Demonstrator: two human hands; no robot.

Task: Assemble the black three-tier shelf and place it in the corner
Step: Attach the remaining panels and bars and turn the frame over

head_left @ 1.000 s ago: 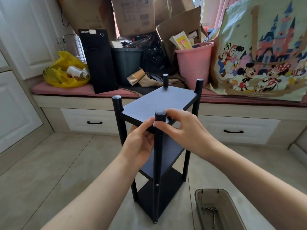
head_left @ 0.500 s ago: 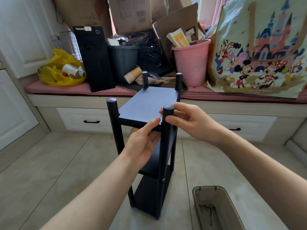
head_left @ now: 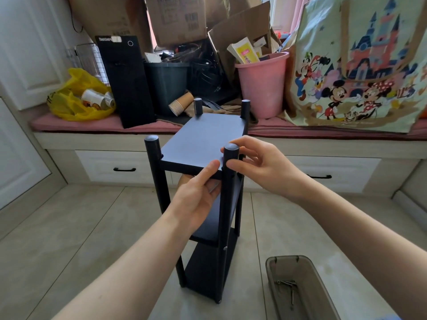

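The black three-tier shelf (head_left: 208, 137) stands upright on the tiled floor in front of me, with four round posts and three boards. My left hand (head_left: 196, 202) pinches the front edge of the top board, thumb on top and fingers underneath. My right hand (head_left: 261, 167) curls round the top of the near right post (head_left: 227, 204), thumb against its side and index finger over its cap. The lower boards are partly hidden behind my left hand.
A grey plastic tray (head_left: 272, 264) holding a few screws (head_left: 288, 287) lies on the floor at the lower right. Behind the shelf runs a window bench (head_left: 92, 139) crowded with a pink bucket (head_left: 261, 88), a cartoon bag (head_left: 358, 65), a yellow bag (head_left: 76, 100), a black computer tower (head_left: 127, 84) and cardboard boxes.
The shelf has been turned on the floor, so its long side now points more straight away from me. Both hands stayed at the near right corner.
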